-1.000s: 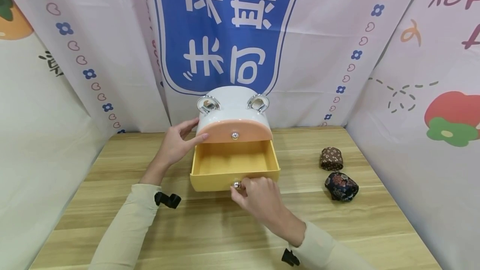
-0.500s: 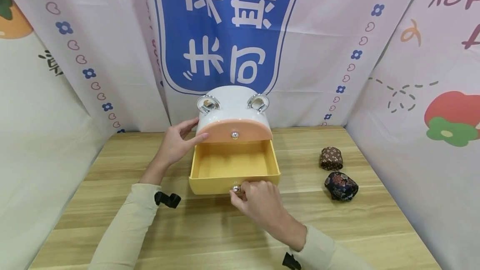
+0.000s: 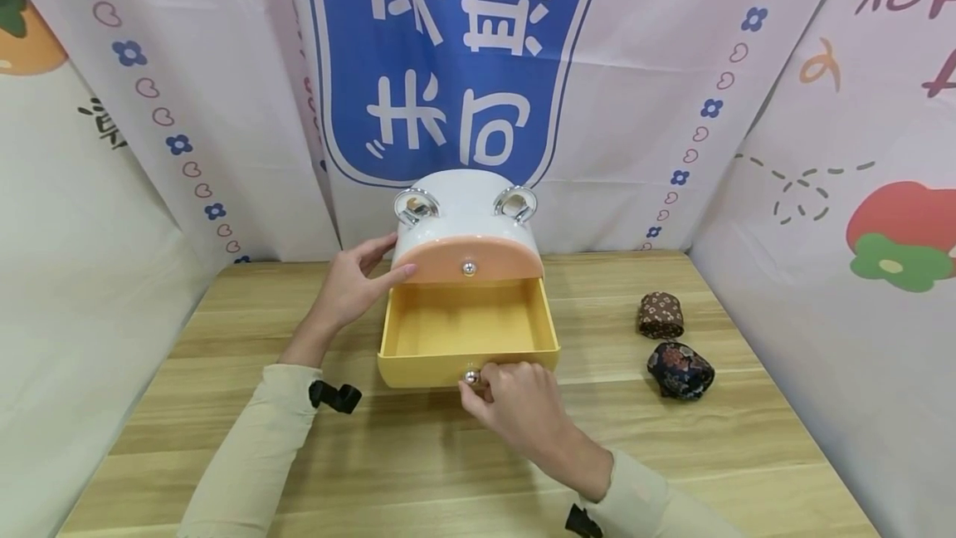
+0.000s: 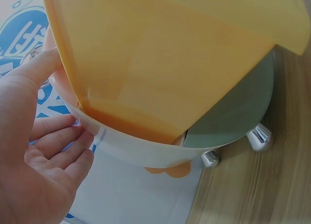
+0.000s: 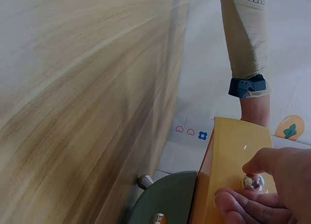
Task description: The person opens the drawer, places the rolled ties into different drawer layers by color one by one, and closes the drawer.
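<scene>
A small rounded cabinet [image 3: 466, 204] with a white top and two silver rings stands near the back of the table. Its yellow drawer [image 3: 466, 318] is pulled out, with nothing inside. My right hand [image 3: 519, 405] pinches the drawer's silver knob [image 5: 253, 182] between thumb and fingers. On the cabinet's left side rests my left hand [image 3: 349, 285], thumb over the edge of the peach front panel [image 3: 426, 260] and fingers along the white wall. Below the drawer, a green front [image 4: 238, 107] shows in the left wrist view.
To the right lie two rolled patterned cloth bundles, one brown [image 3: 660, 315] and one dark floral [image 3: 680, 371]. Printed curtains [image 3: 627, 106] enclose the wooden table [image 3: 403, 471] at the back and sides. Silver feet [image 4: 260, 137] support the cabinet.
The yellow drawer has come a little farther out toward me, my right hand moving with its knob. My left hand has stayed in place on the cabinet.
</scene>
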Action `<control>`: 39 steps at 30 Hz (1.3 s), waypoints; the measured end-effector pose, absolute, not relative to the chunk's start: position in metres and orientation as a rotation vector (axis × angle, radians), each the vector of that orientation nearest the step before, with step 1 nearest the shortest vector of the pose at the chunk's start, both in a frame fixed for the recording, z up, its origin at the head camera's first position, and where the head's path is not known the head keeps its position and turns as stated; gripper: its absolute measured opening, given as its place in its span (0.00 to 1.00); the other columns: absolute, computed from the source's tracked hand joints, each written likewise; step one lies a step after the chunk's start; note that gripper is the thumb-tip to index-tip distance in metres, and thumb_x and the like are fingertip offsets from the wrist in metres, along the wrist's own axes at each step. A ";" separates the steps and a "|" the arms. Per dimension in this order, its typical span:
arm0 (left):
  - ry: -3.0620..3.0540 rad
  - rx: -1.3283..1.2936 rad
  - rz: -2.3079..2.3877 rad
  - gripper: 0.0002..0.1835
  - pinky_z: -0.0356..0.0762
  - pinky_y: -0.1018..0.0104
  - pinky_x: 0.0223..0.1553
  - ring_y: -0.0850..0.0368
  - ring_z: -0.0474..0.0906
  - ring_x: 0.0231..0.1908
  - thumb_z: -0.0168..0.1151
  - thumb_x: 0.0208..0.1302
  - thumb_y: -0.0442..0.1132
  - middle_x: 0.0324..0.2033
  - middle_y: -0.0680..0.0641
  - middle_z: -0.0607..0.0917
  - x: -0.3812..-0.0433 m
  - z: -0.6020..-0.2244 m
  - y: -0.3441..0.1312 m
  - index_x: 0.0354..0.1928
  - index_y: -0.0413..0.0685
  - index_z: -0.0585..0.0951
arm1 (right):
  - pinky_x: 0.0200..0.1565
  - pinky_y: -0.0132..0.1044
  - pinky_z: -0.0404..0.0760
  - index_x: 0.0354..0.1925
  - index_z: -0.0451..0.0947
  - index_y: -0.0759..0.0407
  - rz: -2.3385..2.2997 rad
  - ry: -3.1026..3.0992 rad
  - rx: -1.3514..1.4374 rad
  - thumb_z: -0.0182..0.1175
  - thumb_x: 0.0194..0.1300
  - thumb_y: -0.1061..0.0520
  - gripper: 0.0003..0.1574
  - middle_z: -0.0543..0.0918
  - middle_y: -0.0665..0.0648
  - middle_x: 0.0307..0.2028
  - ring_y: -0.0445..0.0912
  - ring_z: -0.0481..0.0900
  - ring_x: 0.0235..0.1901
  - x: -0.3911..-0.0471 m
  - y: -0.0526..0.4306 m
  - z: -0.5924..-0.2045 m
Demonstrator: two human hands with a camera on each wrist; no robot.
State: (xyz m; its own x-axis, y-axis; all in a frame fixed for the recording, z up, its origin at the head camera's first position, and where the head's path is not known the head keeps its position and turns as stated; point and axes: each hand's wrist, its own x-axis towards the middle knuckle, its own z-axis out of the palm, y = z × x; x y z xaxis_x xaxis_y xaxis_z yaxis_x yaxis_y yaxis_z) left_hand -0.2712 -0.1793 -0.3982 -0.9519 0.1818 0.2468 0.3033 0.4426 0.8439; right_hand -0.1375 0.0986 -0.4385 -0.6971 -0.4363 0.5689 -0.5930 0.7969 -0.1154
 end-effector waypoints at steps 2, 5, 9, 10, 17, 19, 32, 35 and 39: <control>-2.566 -0.431 -1.535 0.43 0.66 0.45 0.81 0.43 0.67 0.78 0.75 0.66 0.57 0.76 0.42 0.73 -0.271 -0.398 -0.180 0.77 0.47 0.71 | 0.14 0.14 0.53 0.17 0.83 0.50 0.400 -2.456 0.771 0.76 0.62 0.47 0.20 0.77 0.40 0.12 0.27 0.62 0.11 -0.138 0.099 -0.438; -2.571 -0.428 -1.531 0.43 0.66 0.45 0.81 0.43 0.67 0.78 0.74 0.65 0.58 0.76 0.42 0.73 -0.271 -0.398 -0.180 0.77 0.47 0.71 | 0.15 0.14 0.55 0.20 0.85 0.51 0.418 -2.472 0.792 0.76 0.63 0.47 0.18 0.79 0.40 0.13 0.27 0.64 0.12 -0.137 0.100 -0.437; -2.567 -0.431 -1.543 0.43 0.66 0.46 0.81 0.44 0.67 0.78 0.75 0.65 0.57 0.76 0.43 0.73 -0.272 -0.398 -0.179 0.77 0.47 0.71 | 0.16 0.15 0.57 0.22 0.85 0.52 0.440 -2.508 0.821 0.77 0.62 0.46 0.18 0.80 0.41 0.15 0.28 0.64 0.14 -0.136 0.104 -0.436; -2.565 -0.430 -1.547 0.43 0.66 0.46 0.81 0.44 0.67 0.78 0.75 0.65 0.57 0.76 0.43 0.73 -0.272 -0.398 -0.179 0.77 0.48 0.71 | 0.16 0.15 0.58 0.22 0.84 0.52 0.450 -2.513 0.833 0.77 0.61 0.46 0.18 0.80 0.42 0.16 0.29 0.64 0.15 -0.135 0.105 -0.436; -2.572 -0.421 -1.563 0.43 0.66 0.47 0.81 0.45 0.67 0.78 0.75 0.65 0.58 0.77 0.44 0.72 -0.271 -0.398 -0.179 0.77 0.49 0.71 | 0.20 0.17 0.66 0.26 0.84 0.54 0.494 -2.545 0.898 0.77 0.62 0.48 0.16 0.83 0.46 0.19 0.30 0.67 0.17 -0.130 0.118 -0.436; -2.575 -0.417 -1.564 0.43 0.66 0.47 0.81 0.45 0.67 0.78 0.75 0.65 0.58 0.77 0.44 0.72 -0.271 -0.398 -0.179 0.77 0.50 0.71 | 0.21 0.18 0.68 0.27 0.85 0.54 0.476 -2.552 0.897 0.76 0.62 0.48 0.14 0.85 0.46 0.20 0.31 0.70 0.18 -0.128 0.124 -0.437; -2.583 -0.415 -1.562 0.44 0.66 0.46 0.81 0.44 0.66 0.79 0.75 0.65 0.59 0.77 0.44 0.72 -0.271 -0.398 -0.180 0.77 0.50 0.71 | 0.32 0.27 0.88 0.38 0.87 0.58 0.361 -2.582 1.073 0.78 0.59 0.54 0.13 0.91 0.51 0.31 0.40 0.86 0.29 -0.128 0.175 -0.445; -2.581 -0.420 -1.557 0.44 0.66 0.47 0.81 0.45 0.67 0.78 0.75 0.65 0.59 0.77 0.44 0.72 -0.271 -0.399 -0.180 0.77 0.49 0.71 | 0.39 0.33 0.93 0.43 0.88 0.60 0.365 -2.628 1.109 0.77 0.59 0.54 0.16 0.93 0.54 0.37 0.45 0.90 0.35 -0.131 0.188 -0.442; -2.582 -0.410 -1.551 0.45 0.67 0.48 0.81 0.45 0.67 0.78 0.75 0.64 0.60 0.77 0.44 0.72 -0.271 -0.399 -0.180 0.77 0.49 0.71 | 0.45 0.38 0.94 0.48 0.87 0.61 0.361 -2.709 1.131 0.76 0.62 0.54 0.18 0.93 0.55 0.43 0.49 0.91 0.42 -0.135 0.205 -0.434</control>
